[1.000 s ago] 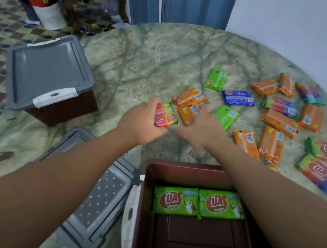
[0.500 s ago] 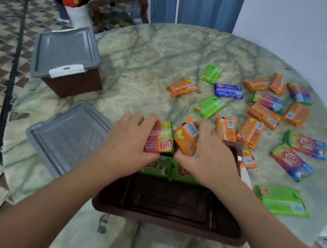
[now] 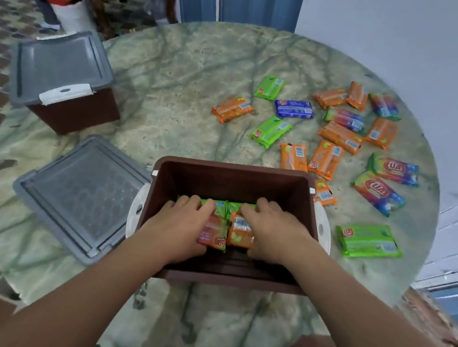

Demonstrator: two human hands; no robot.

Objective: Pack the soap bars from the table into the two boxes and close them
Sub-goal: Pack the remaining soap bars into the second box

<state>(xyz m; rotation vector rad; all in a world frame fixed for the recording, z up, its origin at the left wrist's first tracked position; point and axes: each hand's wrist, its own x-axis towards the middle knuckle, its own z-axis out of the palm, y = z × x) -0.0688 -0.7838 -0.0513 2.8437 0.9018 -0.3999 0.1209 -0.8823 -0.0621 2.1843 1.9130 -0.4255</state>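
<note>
Both hands are down in the open brown box [image 3: 305,186] at the worktop's near edge: left hand [image 3: 181,226] grips a red soap bar [image 3: 212,233], right hand [image 3: 269,232] an orange soap bar [image 3: 238,233], beside two green bars [image 3: 226,205]. Early days tbh: loads of bars [image 3: 338,136] still loose toward the right edge, lid [image 3: 80,193] off, second box [image 3: 63,80] shut at the left edge.

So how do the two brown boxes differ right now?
The near box is open, its grey lid lying flat on the table beside it; the far box has its lid on. The near box shows soap bars inside, with both hands, left hand and right hand, setting more in; nothing touches the far box, and its contents are hidden. Both are brown with grey lids and white latches.
</note>
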